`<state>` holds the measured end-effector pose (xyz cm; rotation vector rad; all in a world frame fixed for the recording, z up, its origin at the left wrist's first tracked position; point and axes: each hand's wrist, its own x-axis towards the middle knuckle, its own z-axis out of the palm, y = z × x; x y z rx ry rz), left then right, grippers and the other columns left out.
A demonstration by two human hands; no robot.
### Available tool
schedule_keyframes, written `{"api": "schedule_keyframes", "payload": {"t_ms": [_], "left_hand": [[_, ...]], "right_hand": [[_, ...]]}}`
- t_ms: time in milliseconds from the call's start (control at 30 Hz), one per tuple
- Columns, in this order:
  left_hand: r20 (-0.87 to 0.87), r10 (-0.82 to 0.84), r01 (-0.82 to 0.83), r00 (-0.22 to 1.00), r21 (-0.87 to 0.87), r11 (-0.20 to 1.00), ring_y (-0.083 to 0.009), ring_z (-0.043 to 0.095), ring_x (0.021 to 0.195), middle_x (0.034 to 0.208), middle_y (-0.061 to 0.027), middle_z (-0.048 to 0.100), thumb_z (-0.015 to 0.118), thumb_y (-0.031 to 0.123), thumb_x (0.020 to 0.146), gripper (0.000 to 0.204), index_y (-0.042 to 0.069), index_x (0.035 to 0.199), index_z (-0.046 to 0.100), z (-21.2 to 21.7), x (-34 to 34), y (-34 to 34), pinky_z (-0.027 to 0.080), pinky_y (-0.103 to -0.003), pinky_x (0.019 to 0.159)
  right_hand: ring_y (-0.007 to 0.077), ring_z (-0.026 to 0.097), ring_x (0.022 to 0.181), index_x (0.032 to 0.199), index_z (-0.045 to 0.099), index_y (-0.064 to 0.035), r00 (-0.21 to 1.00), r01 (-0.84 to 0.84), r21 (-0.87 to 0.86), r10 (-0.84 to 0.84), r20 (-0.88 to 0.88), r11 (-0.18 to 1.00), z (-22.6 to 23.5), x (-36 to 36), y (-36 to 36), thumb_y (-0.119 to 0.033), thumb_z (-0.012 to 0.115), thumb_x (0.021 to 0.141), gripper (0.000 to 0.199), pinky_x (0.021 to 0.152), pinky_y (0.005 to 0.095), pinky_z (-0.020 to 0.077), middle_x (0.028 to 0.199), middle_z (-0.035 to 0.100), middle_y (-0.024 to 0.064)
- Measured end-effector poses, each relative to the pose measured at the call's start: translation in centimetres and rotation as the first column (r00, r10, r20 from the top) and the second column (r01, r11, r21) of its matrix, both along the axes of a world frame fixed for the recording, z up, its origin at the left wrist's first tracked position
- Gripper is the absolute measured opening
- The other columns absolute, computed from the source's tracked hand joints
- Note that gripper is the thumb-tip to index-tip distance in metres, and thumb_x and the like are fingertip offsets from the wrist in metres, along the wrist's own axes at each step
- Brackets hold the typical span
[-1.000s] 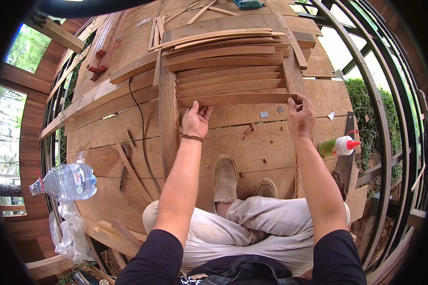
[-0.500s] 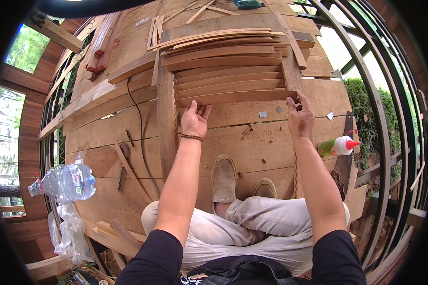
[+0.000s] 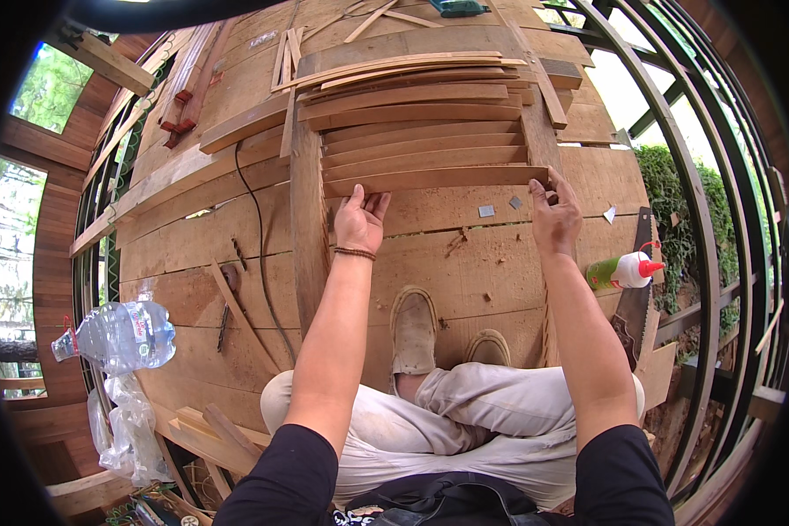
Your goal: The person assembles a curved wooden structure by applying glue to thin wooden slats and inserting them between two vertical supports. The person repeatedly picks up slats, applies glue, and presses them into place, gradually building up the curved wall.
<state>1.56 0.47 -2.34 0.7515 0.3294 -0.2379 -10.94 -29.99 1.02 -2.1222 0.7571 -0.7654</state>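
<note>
I sit cross-legged on a plank floor. In front of me lies a row of thin wooden slats between two upright rails. The nearest slat [image 3: 430, 180] has both my hands at its lower edge. My left hand [image 3: 361, 219] touches its left part with fingers spread. My right hand [image 3: 552, 215] has its fingertips on the slat's right end by the right rail [image 3: 539, 131]. The left rail [image 3: 307, 202] runs toward me beside my left forearm.
A glue bottle [image 3: 622, 270] with a red tip and a handsaw [image 3: 633, 298] lie at my right. A plastic water bottle [image 3: 118, 335] lies at left. A black cable [image 3: 259, 254], loose wood strips, small metal plates [image 3: 486, 210] and a red clamp [image 3: 177, 118] are on the floor.
Both hands have shifted slightly along the nearest slat's lower edge; the right hand's fingers moved up onto its right end. The slat stays in place.
</note>
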Motion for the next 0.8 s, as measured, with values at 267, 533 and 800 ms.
{"api": "schedule_keyframes", "payload": {"t_ms": [267, 533, 800], "left_hand": [[-0.014, 0.014, -0.014, 1.000, 0.005, 1.000, -0.0255, 0.063, 0.115, 0.122, -0.0105, 0.063, 0.058, 0.016, 0.105, 0.026, 0.005, 0.129, 0.051, 0.2, -0.1, -0.2, 0.060, -0.041, 0.100], [0.000, 0.020, -0.019, 1.000, 0.009, 1.000, -0.0279, 0.064, 0.109, 0.120, -0.0096, 0.062, 0.057, 0.015, 0.105, 0.025, 0.005, 0.127, 0.051, -0.1, 0.1, -0.1, 0.060, -0.044, 0.096], [0.021, 0.037, -0.038, 0.999, 0.015, 0.999, -0.0264, 0.065, 0.109, 0.120, -0.0097, 0.063, 0.057, 0.016, 0.106, 0.026, 0.005, 0.128, 0.051, -0.2, 0.0, -0.4, 0.060, -0.044, 0.097]], "right_hand": [[0.0200, 0.066, 0.077, 0.130, 0.071, -0.0135, 0.999, 0.010, -0.030, -0.011, -0.035, 0.999, 0.2, 0.1, -0.1, -0.037, 0.078, 0.090, 0.047, 0.077, 0.0348, 0.0537, 0.109, 0.075, 0.0066], [0.0202, 0.068, 0.087, 0.130, 0.071, -0.0139, 0.996, 0.023, -0.052, -0.028, -0.088, 0.998, 0.5, 0.1, 0.0, -0.037, 0.077, 0.090, 0.047, 0.082, 0.0350, 0.0533, 0.113, 0.073, 0.0035], [0.0234, 0.069, 0.097, 0.128, 0.072, -0.0131, 0.991, 0.018, -0.017, -0.020, -0.130, 1.000, 1.1, 0.8, -0.2, -0.037, 0.077, 0.090, 0.046, 0.086, 0.0357, 0.0527, 0.114, 0.070, 0.0015]]}}
